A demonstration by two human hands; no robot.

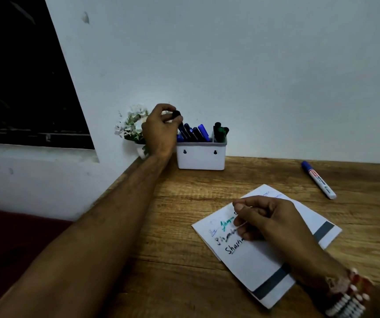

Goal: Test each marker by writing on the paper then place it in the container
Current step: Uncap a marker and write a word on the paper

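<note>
The step in hand looks like dropping a tested marker into the container. The left hand (pixel 159 127) is stretched out to the white container (pixel 200 157), which stands against the wall at about 11 o'clock from the paper (pixel 253 260). Its fingers pinch the cap end of a black marker (pixel 177 114), whose barrel slants down into the left compartment among the blue markers (pixel 198 133) already there. The green markers (pixel 220 131) fill the small compartment at the 3 o'clock end.

To do this well, I would lower the black marker along the slant of its neighbours rather than push it straight down, so it slides into a gap and does not jam on another cap. Let go only once its tip feels seated. The container is light-looking plastic (a shove could tip it toward the flowers (pixel 131 122) at its 9 o'clock side), so the touch should be gentle.

The right hand (pixel 269 219) rests on the paper with fingers curled and thumb against the forefinger; I cannot tell whether it pinches anything. Holding the paper down there is useful.

One blue-capped marker (pixel 319 180) lies on the table (pixel 184 226) at 1 o'clock from the paper, apparently the one left to test.
</note>
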